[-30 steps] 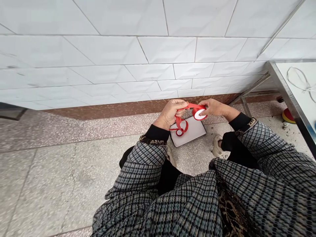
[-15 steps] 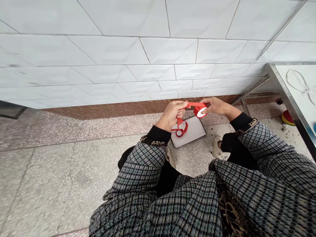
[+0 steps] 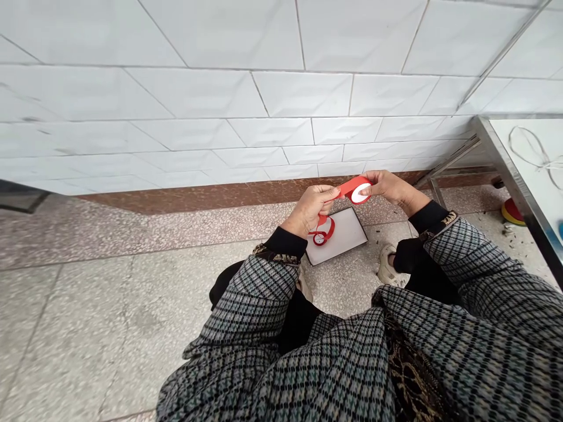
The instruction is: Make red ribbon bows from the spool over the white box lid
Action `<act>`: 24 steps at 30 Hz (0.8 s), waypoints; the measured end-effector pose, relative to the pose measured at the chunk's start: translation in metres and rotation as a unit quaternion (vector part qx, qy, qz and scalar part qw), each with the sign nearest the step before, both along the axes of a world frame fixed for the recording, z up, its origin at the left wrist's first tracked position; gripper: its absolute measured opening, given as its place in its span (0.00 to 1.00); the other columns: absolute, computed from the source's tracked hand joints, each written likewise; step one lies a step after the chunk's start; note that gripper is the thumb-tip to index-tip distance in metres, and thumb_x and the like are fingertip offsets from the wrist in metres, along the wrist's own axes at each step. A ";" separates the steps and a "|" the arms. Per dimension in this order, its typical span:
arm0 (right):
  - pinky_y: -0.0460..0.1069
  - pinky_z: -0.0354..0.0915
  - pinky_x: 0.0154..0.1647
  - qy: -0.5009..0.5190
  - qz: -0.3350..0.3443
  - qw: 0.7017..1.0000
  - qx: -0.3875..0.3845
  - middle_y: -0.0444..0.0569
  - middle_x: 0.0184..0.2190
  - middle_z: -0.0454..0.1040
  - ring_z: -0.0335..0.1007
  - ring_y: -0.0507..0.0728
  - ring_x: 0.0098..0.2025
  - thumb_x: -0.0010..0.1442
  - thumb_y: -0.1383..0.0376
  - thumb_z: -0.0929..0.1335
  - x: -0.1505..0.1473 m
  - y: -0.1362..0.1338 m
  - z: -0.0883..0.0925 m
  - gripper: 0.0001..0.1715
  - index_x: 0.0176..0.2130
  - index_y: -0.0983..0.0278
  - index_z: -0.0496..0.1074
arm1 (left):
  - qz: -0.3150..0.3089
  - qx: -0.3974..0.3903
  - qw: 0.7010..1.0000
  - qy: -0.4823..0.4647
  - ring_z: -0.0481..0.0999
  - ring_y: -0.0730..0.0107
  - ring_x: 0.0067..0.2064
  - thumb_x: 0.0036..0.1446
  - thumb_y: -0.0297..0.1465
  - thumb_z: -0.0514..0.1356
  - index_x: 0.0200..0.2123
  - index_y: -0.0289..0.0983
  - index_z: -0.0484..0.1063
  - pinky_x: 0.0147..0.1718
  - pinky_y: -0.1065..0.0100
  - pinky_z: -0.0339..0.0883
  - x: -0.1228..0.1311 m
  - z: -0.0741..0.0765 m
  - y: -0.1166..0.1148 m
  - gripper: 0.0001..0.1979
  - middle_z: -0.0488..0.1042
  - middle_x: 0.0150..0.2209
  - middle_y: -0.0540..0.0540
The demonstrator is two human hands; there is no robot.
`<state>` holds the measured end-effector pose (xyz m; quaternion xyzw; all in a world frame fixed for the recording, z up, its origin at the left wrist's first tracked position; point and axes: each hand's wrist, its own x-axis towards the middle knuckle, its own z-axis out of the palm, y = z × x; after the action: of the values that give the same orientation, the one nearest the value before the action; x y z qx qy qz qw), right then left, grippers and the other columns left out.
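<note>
In front of the wall's base, my right hand (image 3: 383,186) grips a roll of red ribbon (image 3: 361,193) with a white core, the thumb resting on the core. My left hand (image 3: 313,206) pinches the ribbon's loose strip (image 3: 347,186) just left of the roll, so the strip runs short and flat between both hands. Below the left hand, a curled length of red ribbon (image 3: 324,234) hangs over and lies on a shallow white box (image 3: 345,237) with dark edges. The box rests on the floor between my feet. My left fingers partly hide where the hanging ribbon begins.
A metal-framed table (image 3: 519,181) stands at the right, with a thin white cord (image 3: 539,155) on its top. Under it lies a red and yellow object (image 3: 514,211). The white tiled wall (image 3: 281,94) rises ahead. A dark-edged object (image 3: 21,196) is at the far left.
My hands have come closer together, and the strip between them is shorter. The roll has turned so its white core faces me more. The box and curled ribbon have stayed put.
</note>
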<state>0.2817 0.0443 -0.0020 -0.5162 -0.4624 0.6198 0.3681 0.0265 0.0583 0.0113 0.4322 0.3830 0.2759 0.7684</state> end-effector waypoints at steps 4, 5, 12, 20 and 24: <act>0.49 0.73 0.42 0.055 -0.011 0.998 -0.007 0.47 0.35 0.86 0.78 0.54 0.35 0.36 0.57 0.90 -0.002 -0.001 0.000 0.33 0.41 0.64 0.85 | 0.021 -0.006 0.999 -0.024 0.44 0.84 0.19 0.60 0.39 0.75 0.27 0.33 0.78 0.21 0.74 0.38 0.007 -0.003 -0.003 0.18 0.49 0.18 0.61; 0.49 0.73 0.42 0.067 -0.015 0.998 -0.009 0.46 0.35 0.86 0.78 0.54 0.35 0.37 0.57 0.90 -0.003 -0.001 -0.001 0.33 0.41 0.64 0.85 | 0.026 -0.009 0.999 -0.030 0.44 0.85 0.19 0.60 0.40 0.76 0.27 0.33 0.77 0.21 0.74 0.38 0.009 -0.003 -0.004 0.19 0.49 0.18 0.61; 0.49 0.75 0.43 0.093 -0.039 0.995 -0.025 0.47 0.38 0.87 0.80 0.55 0.39 0.40 0.57 0.90 -0.004 0.001 -0.001 0.33 0.44 0.63 0.85 | 0.040 -0.030 0.998 -0.046 0.46 0.85 0.19 0.61 0.41 0.76 0.26 0.32 0.76 0.20 0.75 0.39 0.017 -0.007 -0.006 0.21 0.51 0.17 0.60; 0.51 0.77 0.47 0.136 -0.043 0.990 -0.019 0.46 0.37 0.86 0.80 0.55 0.38 0.37 0.57 0.91 -0.011 0.002 -0.001 0.34 0.42 0.62 0.85 | 0.043 -0.055 0.996 -0.054 0.47 0.86 0.18 0.59 0.40 0.77 0.25 0.33 0.73 0.20 0.75 0.37 0.021 -0.013 -0.008 0.22 0.53 0.17 0.60; 0.51 0.77 0.48 0.154 -0.049 0.987 -0.019 0.45 0.38 0.86 0.80 0.54 0.39 0.36 0.58 0.91 -0.015 0.001 -0.002 0.35 0.43 0.62 0.85 | 0.086 -0.071 0.990 -0.085 0.48 0.86 0.18 0.54 0.36 0.80 0.32 0.37 0.71 0.20 0.75 0.37 0.026 -0.016 -0.012 0.21 0.57 0.20 0.61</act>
<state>0.2665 0.0452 -0.0039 -0.4439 -0.3624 0.6817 0.4549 0.0522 0.0460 -0.0042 0.3173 0.3706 0.3489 0.8002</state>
